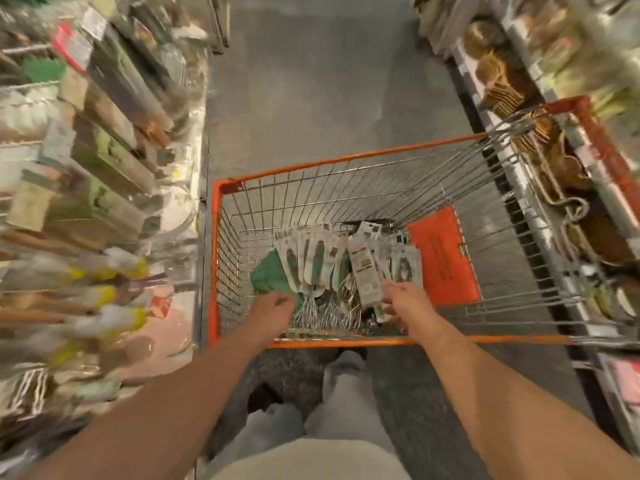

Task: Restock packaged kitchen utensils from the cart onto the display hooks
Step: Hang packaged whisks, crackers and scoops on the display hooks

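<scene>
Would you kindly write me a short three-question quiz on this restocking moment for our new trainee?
1. True or false: both hands are inside the cart.
2. Which hand touches the upright carded pack? A) left hand B) right hand
3. Fill in: the folded-down flap at the cart's right side is ____ in colour.

Key: 1 true; 2 B; 3 orange.

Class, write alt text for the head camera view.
Two bare hands reach into an orange-framed wire cart: the left hand over green packaged utensils, the right hand pinching a white carded utensil pack. Blurred shelves flank the aisle.
</scene>
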`<state>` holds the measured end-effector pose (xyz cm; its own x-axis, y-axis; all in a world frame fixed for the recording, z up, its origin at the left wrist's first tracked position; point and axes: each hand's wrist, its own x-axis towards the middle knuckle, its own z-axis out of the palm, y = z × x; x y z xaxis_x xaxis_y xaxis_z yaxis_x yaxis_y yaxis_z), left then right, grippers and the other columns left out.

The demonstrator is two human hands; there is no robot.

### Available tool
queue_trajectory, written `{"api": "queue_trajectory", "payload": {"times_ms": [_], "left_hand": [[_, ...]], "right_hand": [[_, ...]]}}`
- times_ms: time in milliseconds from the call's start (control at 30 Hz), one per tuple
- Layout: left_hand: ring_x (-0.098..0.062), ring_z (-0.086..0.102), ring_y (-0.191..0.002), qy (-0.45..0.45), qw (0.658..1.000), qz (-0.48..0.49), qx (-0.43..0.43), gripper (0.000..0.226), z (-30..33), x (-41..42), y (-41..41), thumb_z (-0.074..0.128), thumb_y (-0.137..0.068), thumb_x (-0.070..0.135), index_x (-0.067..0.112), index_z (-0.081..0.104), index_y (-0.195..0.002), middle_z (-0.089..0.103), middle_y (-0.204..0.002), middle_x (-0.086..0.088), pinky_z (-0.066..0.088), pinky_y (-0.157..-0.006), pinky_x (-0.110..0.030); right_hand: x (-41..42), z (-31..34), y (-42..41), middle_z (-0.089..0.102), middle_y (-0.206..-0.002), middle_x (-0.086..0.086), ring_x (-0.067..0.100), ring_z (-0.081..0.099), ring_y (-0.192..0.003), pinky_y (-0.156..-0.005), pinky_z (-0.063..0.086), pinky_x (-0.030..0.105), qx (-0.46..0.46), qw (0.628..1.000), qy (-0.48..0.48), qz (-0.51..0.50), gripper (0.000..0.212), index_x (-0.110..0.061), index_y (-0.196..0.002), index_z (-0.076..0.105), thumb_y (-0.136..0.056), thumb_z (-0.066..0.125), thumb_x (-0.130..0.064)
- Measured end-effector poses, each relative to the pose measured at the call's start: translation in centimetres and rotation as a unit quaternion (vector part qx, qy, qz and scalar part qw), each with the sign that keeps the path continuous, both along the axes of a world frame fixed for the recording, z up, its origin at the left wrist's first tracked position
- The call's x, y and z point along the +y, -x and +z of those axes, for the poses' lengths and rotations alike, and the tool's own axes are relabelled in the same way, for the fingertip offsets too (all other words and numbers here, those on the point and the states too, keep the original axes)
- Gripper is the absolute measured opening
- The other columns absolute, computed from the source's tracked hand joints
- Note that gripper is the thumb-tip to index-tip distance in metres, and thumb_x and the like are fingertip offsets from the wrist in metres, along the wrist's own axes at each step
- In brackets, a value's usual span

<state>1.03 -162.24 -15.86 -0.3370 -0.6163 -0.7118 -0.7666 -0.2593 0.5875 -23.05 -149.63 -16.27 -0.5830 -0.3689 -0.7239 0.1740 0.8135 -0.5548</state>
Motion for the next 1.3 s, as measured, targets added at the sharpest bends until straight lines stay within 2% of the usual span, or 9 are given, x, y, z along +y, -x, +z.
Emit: {"api": "queue_trajectory", "payload": {"times_ms": [200,333,467,633,767,933,1000,1100,1300], "left_hand": [[-0.016,0.061,-0.077,-0.017,0.998,0.038,-0.054,0.019,-2.5,0.0,5.7,0.052,-0.104,0.027,0.016,0.066,-0.111,0.066,-0.092,0.001,0.044,-0.06,-0.027],[-0.021,0.056,-0.076,-0.05,0.994,0.049,-0.081,0.021,-4.3,0.1,9.5,0.049,-0.107,0.024,0.018,0.061,-0.089,0.064,-0.091,-0.006,0.044,-0.066,-0.033],[-0.014,0.057,-0.074,-0.032,0.993,0.022,-0.108,0.023,-5.8,-0.1,13.0,0.049,-0.108,0.024,0.012,0.065,-0.12,0.065,-0.091,0.001,0.049,-0.064,-0.023],[-0.008,0.05,-0.062,-0.023,0.991,-0.003,-0.135,0.023,-7.1,-0.9,17.1,0.049,-0.107,0.029,0.017,0.062,-0.123,0.061,-0.081,0.007,0.045,-0.055,-0.017],[-0.012,0.061,-0.077,-0.049,0.988,-0.01,-0.144,0.035,-9.2,-1.3,20.7,0.056,-0.104,0.038,0.019,0.059,-0.134,0.068,-0.105,0.004,0.059,-0.072,-0.03],[-0.022,0.061,-0.114,-0.107,0.986,0.011,-0.128,0.073,-12.6,-0.2,25.7,0.062,-0.098,0.047,0.019,0.032,-0.159,0.059,-0.132,0.0,0.049,-0.096,-0.031],[-0.023,0.061,-0.116,-0.122,0.982,0.025,-0.142,0.084,-14.1,0.4,27.4,0.066,-0.095,0.049,0.019,0.025,-0.161,0.06,-0.132,0.0,0.051,-0.094,-0.03],[-0.031,0.054,-0.133,-0.087,0.979,0.039,-0.178,0.099,-16.5,1.4,28.3,0.077,-0.082,0.057,0.019,0.029,-0.159,0.052,-0.149,-0.007,0.047,-0.11,-0.041],[-0.034,0.057,-0.124,-0.006,0.972,-0.002,-0.237,0.095,-17.5,2.2,28.6,0.083,-0.076,0.059,0.019,0.036,-0.147,0.049,-0.139,-0.009,0.049,-0.105,-0.047]], "right_hand": [[-1.3,-3.9,5.2,0.068,-0.091,0.008,0.024,0.06,-0.077,-0.065,0.047,0.037,-0.064,0.998,-0.018,0.005,0.029,-0.01,-0.101,0.068,-0.103,0.057,-0.037],[-0.8,-6.5,9.1,0.075,-0.096,0.016,0.035,0.073,-0.088,-0.081,0.062,0.054,-0.088,0.995,-0.038,0.015,0.038,-0.008,-0.108,0.071,-0.096,0.061,-0.042],[0.1,-8.5,13.5,0.069,-0.102,0.008,0.023,0.065,-0.086,-0.082,0.057,0.045,-0.081,0.995,-0.063,-0.003,0.033,-0.013,-0.119,0.064,-0.104,0.056,-0.041],[-0.1,-11.7,16.1,0.066,-0.112,0.009,0.029,0.064,-0.1,-0.085,0.054,0.043,-0.055,0.995,-0.076,-0.012,0.033,-0.009,-0.125,0.06,-0.105,0.051,-0.033],[-1.3,-13.8,16.1,0.063,-0.118,0.004,0.026,0.059,-0.108,-0.09,0.047,0.037,-0.042,0.997,-0.07,-0.004,0.031,-0.013,-0.124,0.061,-0.103,0.058,-0.035],[-1.3,-16.8,16.7,0.063,-0.131,0.009,0.032,0.061,-0.118,-0.102,0.05,0.046,-0.039,0.995,-0.077,-0.042,0.05,-0.013,-0.137,0.054,-0.097,0.067,-0.041],[-0.8,-17.7,17.0,0.063,-0.128,0.011,0.034,0.062,-0.118,-0.099,0.051,0.043,-0.03,0.996,-0.086,-0.027,0.051,-0.01,-0.135,0.053,-0.096,0.071,-0.036],[-0.2,-19.1,16.6,0.056,-0.134,0.015,0.037,0.059,-0.122,-0.1,0.049,0.042,0.011,0.994,-0.106,0.023,0.054,-0.007,-0.134,0.05,-0.092,0.075,-0.031],[0.4,-20.0,16.0,0.057,-0.136,0.013,0.035,0.058,-0.126,-0.102,0.049,0.041,0.015,0.995,-0.085,0.043,0.057,-0.008,-0.138,0.046,-0.095,0.072,-0.034]]}}
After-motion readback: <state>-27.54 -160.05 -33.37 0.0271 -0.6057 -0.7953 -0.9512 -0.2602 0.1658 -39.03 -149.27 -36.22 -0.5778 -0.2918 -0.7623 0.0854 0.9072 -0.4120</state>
